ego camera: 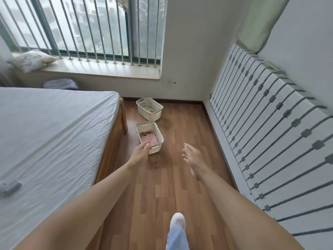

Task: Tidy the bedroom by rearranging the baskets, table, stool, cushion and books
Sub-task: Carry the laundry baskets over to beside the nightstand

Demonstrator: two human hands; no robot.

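Since near basket (156,149) is slotted plastic holding only pink cloth (149,139), likely light, stiff; grip end handle slots. Left hand (139,153) loosely curled, empty, by rim; right hand (192,157) slack, empty.

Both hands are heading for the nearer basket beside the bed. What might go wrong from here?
1. The left hand is at one near corner of the nearer basket, while the right hand is well off to its right. A one-corner lift may tip it and spill the pink cloth.
2. The farther basket and the wooden bed leg are close by, so a push forward or leftward could knock either.
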